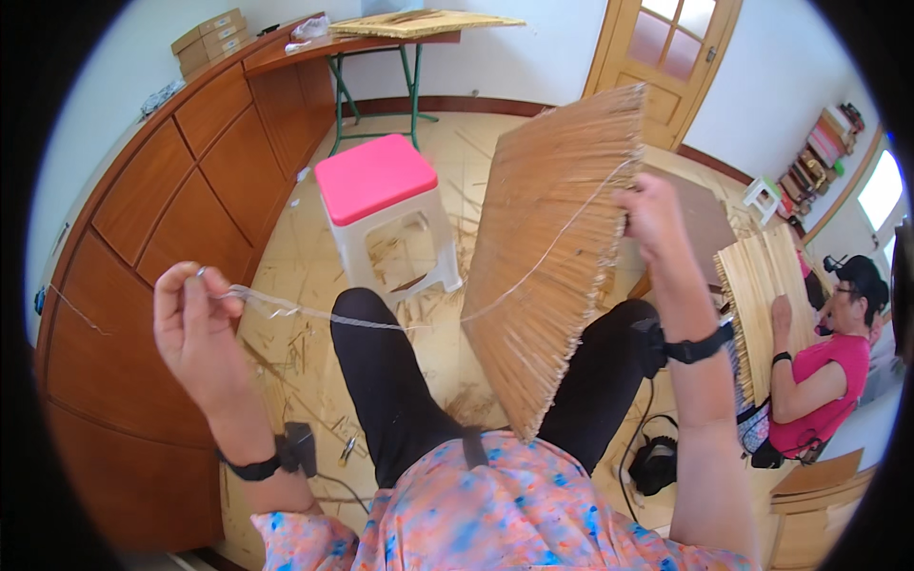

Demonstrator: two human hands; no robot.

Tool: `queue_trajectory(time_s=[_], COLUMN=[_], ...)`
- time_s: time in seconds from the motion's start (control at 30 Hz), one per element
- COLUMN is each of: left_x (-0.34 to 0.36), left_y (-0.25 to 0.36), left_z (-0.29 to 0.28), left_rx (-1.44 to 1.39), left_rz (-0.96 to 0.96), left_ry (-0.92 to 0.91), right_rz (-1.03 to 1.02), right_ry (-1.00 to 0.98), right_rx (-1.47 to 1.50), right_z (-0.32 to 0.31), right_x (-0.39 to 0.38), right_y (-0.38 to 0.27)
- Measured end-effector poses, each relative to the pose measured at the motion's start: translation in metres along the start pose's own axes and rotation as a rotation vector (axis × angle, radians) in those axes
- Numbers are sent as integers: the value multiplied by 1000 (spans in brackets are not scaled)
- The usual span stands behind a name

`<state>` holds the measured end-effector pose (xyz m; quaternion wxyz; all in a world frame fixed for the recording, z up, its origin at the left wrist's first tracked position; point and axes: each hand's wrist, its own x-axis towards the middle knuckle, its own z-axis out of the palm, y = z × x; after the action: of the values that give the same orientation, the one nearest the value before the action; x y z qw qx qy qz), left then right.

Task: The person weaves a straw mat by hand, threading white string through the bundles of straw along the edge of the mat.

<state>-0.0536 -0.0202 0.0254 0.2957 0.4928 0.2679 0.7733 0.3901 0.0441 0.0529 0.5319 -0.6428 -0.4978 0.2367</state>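
Straw mat (552,257), a stiff panel of bundled reed stalks, is standing tilted on the person's lap between the knees, its top edge raised toward the right hand (652,214). That hand's fingers are gripping the mat's upper right edge, clenched on it and steadying the panel. A thin pale thread (381,324) is running from the mat's face across the left thigh to the left hand (195,319), whose fingers are pinching the thread's end and drawing it out to the side, well apart from the mat.

To do this pull well, it seems best to be keeping the thread taut and straight, drawing evenly so the stitch is seating without snapping or snagging on loose stalk ends, while the right hand is holding the panel firm.

Beyond the knees a white plastic stool with a pink seat (376,176) is standing on the straw-littered floor (305,285). Wooden cabinets (181,190) are lining the left wall, and another person in a pink shirt (824,381) is working a similar mat at far right.
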Motion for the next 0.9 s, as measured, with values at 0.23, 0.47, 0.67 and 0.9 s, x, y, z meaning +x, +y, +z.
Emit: queue_trajectory(time_s=[0.23,0.47,0.67,0.9], left_x=[17,35,48,-4], left_y=[15,24,3,17], left_z=[-69,-177,-335,-254], left_rx=[39,-82,-178,720], left_rz=[78,62,-5,9], left_ry=[121,270,498,472], right_rz=[136,157,78,-80], right_ry=[-90,-192,-227,-268], right_rx=[39,47,30,-179], right_z=[39,60,39,41], right_x=[28,36,42,7], right_y=[40,38,43,14])
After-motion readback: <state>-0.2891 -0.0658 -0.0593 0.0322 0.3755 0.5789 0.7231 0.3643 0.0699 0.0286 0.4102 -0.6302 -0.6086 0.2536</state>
